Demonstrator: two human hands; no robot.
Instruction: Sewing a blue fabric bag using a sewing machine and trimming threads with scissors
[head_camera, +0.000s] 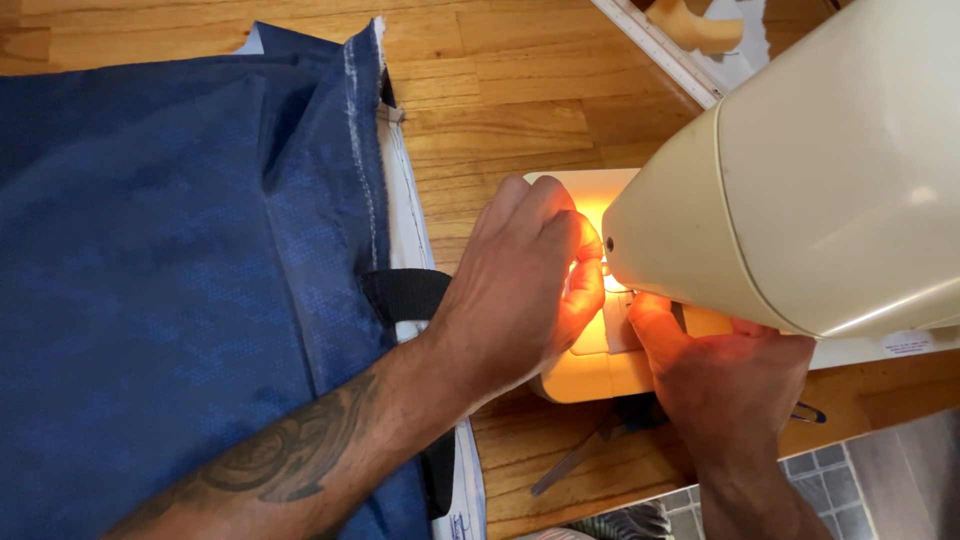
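Both hands at the needle area of the sewing machine (800, 170), under its cream head, in the yellow lamp light.

Left hand (520, 290): coming in from the left, fingers curled together, fingertips (585, 270) pinched at a point just in front of the machine head. Pinched on what, cannot tell; thing too small and overexposed by the lamp.

Right hand (725, 375): coming from below, thumb pointing up-left toward the same point, fingers bent; holding something or not, cannot tell. Fingertips of both hands nearly touching, right just below left.

Machine bed (590, 375) directly under both hands. Blue fabric (170, 270) well apart to the left of the left hand, under the forearm, long edge running away from the body. Black strap (405, 295) just beside the left wrist. Scissors (585, 455) on the wooden table (500, 110), near the right wrist, on its left side.
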